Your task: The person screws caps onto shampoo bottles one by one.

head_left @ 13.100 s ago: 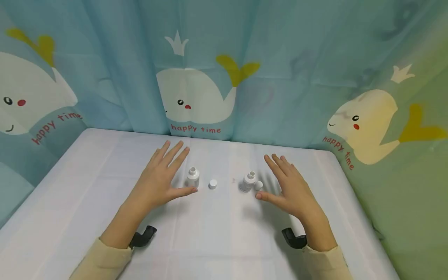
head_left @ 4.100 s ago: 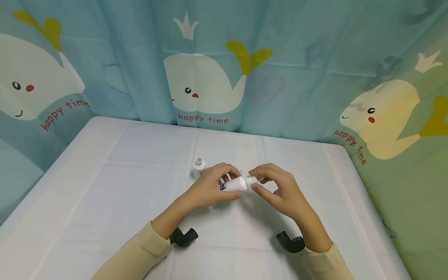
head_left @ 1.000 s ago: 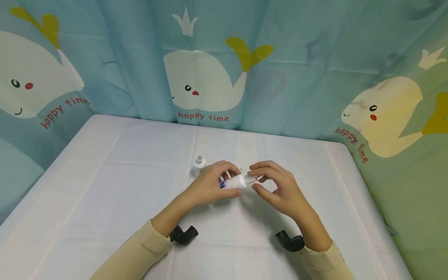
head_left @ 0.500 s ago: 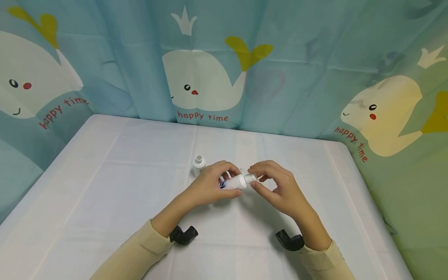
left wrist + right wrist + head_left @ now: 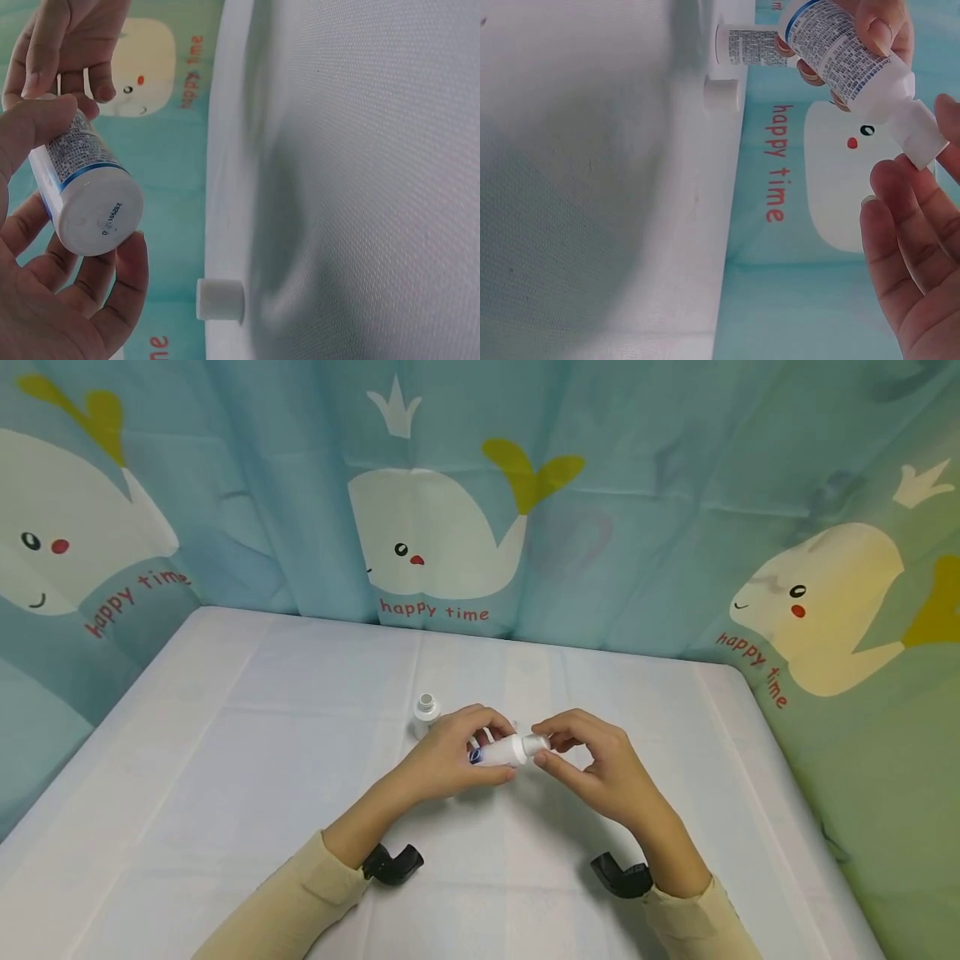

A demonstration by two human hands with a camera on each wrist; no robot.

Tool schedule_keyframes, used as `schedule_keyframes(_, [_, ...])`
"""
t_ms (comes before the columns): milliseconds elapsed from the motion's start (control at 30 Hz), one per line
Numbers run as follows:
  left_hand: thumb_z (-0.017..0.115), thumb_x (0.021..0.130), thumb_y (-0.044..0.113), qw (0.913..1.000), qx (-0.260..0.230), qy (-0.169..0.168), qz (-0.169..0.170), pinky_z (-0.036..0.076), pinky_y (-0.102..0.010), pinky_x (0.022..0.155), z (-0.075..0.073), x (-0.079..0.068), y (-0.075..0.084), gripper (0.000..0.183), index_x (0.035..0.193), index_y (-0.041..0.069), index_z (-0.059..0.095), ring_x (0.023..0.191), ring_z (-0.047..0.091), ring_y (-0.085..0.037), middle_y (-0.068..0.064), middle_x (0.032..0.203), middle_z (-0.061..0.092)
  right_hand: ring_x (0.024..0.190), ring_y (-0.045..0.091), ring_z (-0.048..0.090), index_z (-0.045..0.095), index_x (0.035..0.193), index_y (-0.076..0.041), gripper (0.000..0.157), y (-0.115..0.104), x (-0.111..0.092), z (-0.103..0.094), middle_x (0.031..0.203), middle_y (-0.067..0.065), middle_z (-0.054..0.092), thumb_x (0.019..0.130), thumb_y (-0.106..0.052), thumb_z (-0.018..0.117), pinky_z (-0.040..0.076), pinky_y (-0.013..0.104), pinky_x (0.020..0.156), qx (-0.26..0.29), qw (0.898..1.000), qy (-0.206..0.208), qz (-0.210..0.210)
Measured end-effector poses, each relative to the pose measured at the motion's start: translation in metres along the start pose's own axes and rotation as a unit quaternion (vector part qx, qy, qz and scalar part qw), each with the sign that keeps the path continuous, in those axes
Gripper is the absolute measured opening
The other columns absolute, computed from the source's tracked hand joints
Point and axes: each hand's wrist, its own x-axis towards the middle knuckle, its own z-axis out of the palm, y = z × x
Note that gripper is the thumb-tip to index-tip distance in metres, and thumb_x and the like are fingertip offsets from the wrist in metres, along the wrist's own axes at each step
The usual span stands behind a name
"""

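Observation:
My left hand (image 5: pixel 450 756) grips a small white bottle (image 5: pixel 501 751) above the table, tilted almost onto its side with the neck toward the right. Small print and a blue band cover its label, and the base carries a stamped code in the left wrist view. A white cap (image 5: pixel 919 136) sits on the neck. Thumb and fingertips of my right hand (image 5: pixel 600 768) pinch this cap. Behind my left hand a second white bottle (image 5: pixel 425 717) stands upright, uncapped. Near it lies a loose white cap (image 5: pixel 220 300), hidden by my left hand in the head view.
A white cloth covers the table (image 5: pixel 285 735). Behind it hangs a blue-green curtain (image 5: pixel 645 568) printed with whales. Black camera mounts (image 5: pixel 393 864) are worn on both wrists.
Thirteen seconds ago both hands hovered empty and two uncapped bottles stood with their caps beside them. The right bottle is now lifted and capped. Lately the right fingers have shifted slightly around the cap.

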Motion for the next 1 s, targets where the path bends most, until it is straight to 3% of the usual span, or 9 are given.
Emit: schedule_keyframes(1000, [0.087, 0.076, 0.026, 1.0, 0.008, 0.002, 0.004, 0.051, -0.028, 0.074, 0.0008, 0.0005, -0.0023, 0.036, 0.105, 0.025, 0.066, 0.088, 0.059, -0.008, 0.012, 0.102, 0.062, 0.094, 0.01, 0.065, 0.069, 0.111, -0.014, 0.03, 0.0001, 0.0006, 0.0019, 0.11, -0.004, 0.069, 0.084, -0.008, 0.079, 0.056, 0.026, 0.079, 0.007, 1.0, 0.0, -0.007])
